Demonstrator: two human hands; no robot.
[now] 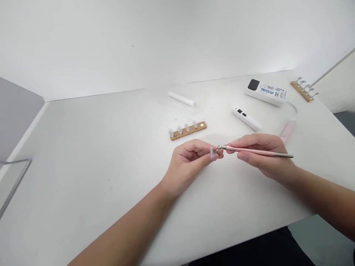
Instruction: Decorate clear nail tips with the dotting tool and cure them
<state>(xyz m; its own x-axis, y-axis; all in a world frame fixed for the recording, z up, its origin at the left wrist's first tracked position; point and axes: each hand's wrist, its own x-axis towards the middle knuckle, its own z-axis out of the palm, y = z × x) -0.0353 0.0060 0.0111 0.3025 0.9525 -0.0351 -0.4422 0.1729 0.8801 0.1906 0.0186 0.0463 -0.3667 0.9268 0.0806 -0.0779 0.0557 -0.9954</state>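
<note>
My left hand (191, 159) pinches the metal stem of a small stand bearing a glossy, greyish false nail tip (211, 153). In my right hand (263, 153) is a slim pink nail-art pen (255, 150), held lengthwise between thumb and fingers. Its round metal ball end points left, right beside the nail tip and close to the left fingertips; whether they touch, I cannot tell. Beyond the left hand lies a wooden strip (191, 132) with several clear nail tips standing on it and one bare white dot at its right end.
A white handheld lamp (246, 119) with black buttons lies beyond my right hand. Behind it is a labelled white device (266, 93) with a cable. A white stick (181, 99), a pink handpiece (288, 131) and another wooden nail-tip strip (302, 91) are also on the white table (97, 147).
</note>
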